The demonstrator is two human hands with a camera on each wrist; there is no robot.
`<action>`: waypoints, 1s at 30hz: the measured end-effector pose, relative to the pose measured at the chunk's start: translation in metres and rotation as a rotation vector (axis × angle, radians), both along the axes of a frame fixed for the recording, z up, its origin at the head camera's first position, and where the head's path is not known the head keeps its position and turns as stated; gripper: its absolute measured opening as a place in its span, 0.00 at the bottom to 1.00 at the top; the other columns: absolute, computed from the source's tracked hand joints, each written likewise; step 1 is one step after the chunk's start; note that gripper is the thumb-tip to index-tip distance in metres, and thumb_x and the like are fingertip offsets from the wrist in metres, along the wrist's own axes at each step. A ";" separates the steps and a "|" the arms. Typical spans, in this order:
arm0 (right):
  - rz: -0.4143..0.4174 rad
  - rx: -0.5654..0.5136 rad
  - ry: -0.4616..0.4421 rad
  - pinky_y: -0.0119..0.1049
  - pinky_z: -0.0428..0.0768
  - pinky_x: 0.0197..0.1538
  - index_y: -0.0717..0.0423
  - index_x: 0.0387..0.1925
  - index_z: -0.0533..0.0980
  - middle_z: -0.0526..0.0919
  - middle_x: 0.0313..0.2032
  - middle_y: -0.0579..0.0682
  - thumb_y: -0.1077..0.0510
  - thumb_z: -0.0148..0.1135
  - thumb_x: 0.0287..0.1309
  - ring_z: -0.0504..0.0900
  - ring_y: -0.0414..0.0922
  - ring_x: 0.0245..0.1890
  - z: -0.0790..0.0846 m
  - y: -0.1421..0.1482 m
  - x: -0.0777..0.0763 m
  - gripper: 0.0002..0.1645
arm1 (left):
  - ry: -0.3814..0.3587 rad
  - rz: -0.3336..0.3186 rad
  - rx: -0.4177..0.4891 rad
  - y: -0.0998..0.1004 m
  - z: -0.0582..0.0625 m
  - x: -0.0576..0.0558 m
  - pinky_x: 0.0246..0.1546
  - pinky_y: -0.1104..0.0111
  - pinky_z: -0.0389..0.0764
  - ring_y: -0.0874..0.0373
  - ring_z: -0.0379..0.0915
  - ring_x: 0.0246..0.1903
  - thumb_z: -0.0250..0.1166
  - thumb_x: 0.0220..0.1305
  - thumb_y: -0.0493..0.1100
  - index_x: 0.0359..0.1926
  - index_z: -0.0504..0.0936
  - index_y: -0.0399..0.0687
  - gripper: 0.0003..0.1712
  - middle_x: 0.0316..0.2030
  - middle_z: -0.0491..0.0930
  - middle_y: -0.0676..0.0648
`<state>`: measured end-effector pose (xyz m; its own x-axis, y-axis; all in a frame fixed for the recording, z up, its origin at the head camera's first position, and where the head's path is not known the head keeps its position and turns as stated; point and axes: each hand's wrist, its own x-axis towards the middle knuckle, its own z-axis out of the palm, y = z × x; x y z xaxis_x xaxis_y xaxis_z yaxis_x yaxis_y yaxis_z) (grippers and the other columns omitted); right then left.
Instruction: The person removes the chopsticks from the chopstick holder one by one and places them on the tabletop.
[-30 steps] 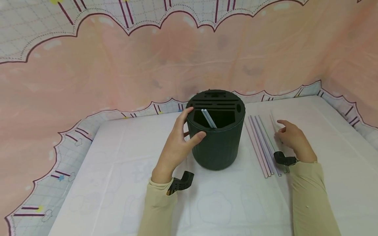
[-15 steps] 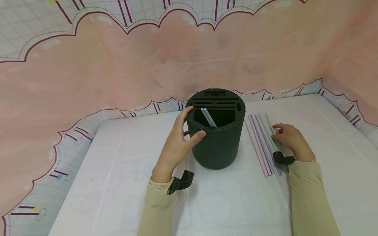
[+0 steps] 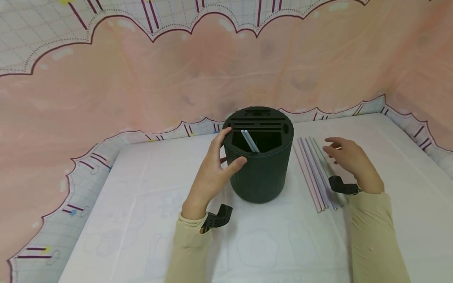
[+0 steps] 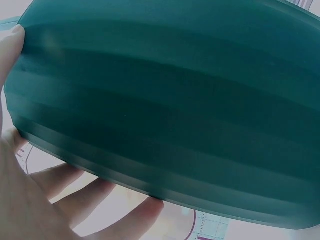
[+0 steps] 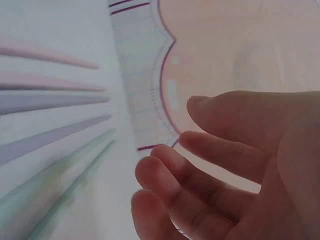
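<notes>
My left hand [image 3: 210, 177] grips the left side of a dark green cylindrical chopstick holder [image 3: 260, 177], which stands upright. In the left wrist view, fingers [image 4: 90, 200] press against its ribbed wall [image 4: 150, 110]. Two light blue chopsticks [image 3: 250, 142] lean in the holder's large front opening. To its right, pink chopsticks [image 3: 307, 179], purple chopsticks [image 3: 319, 175] and green chopsticks [image 5: 65, 162] lie side by side on the cloth. My right hand [image 3: 350, 159] hovers just right of the green ones, fingers loosely bent, holding nothing.
A white cloth [image 3: 141, 220] covers the table. Behind it hangs a peach backdrop [image 3: 177, 78] with a scalloped border. The holder's lid has narrow slots [image 3: 258, 125] behind the front opening. A black wrist camera [image 3: 341, 186] sits on my right wrist.
The rightmost green chopstick has shifted left, close beside the other green one. My right hand has let go of it and moved up and away. The left hand and holder stay put.
</notes>
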<state>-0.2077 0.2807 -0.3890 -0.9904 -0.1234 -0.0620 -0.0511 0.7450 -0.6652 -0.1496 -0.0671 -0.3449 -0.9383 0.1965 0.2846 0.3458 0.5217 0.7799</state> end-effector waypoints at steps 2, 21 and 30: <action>0.009 -0.012 0.010 0.53 0.73 0.41 0.63 0.62 0.58 0.71 0.48 0.65 0.45 0.40 0.65 0.77 0.57 0.38 0.004 -0.002 0.001 0.33 | 0.004 0.000 -0.001 0.000 0.000 0.000 0.52 0.61 0.69 0.68 0.48 0.61 0.57 0.51 0.68 0.64 0.44 0.81 0.43 0.64 0.45 0.69; -0.032 0.016 0.304 0.49 0.72 0.39 0.49 0.60 0.64 0.76 0.45 0.55 0.43 0.43 0.63 0.75 0.52 0.42 0.046 -0.042 0.022 0.27 | 0.002 0.006 -0.001 0.001 -0.001 0.002 0.53 0.61 0.69 0.68 0.48 0.62 0.57 0.51 0.68 0.64 0.45 0.82 0.42 0.64 0.45 0.68; -0.080 -0.130 0.607 0.30 0.73 0.41 0.44 0.60 0.66 0.79 0.38 0.50 0.48 0.48 0.62 0.77 0.44 0.36 0.057 -0.062 0.027 0.24 | -0.002 -0.009 0.009 -0.001 0.002 0.001 0.53 0.60 0.69 0.68 0.48 0.62 0.57 0.51 0.68 0.64 0.45 0.81 0.42 0.64 0.46 0.68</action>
